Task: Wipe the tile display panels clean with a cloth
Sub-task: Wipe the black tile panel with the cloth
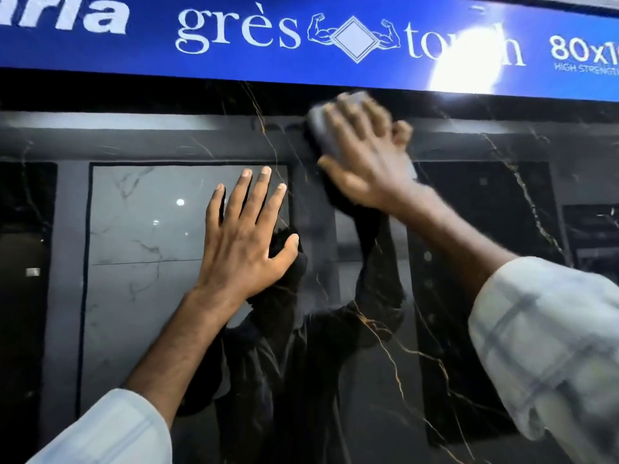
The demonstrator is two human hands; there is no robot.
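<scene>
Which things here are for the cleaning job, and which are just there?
For the job:
- grey wiping cloth, pressed under the right hand
- glossy black marble-look tile panel
- left hand, flat on the panel

Just there:
- blue banner with white lettering above the panel
- pale checked shirt sleeves

Tile display panel [368, 380]: we record a glossy black slab, upright, veined in thin gold and white lines, strongly mirroring the room. Cloth [320, 128]: we list a small grey folded pad, motion-blurred, pressed flat to the panel close under its top edge, mostly covered by fingers.
</scene>
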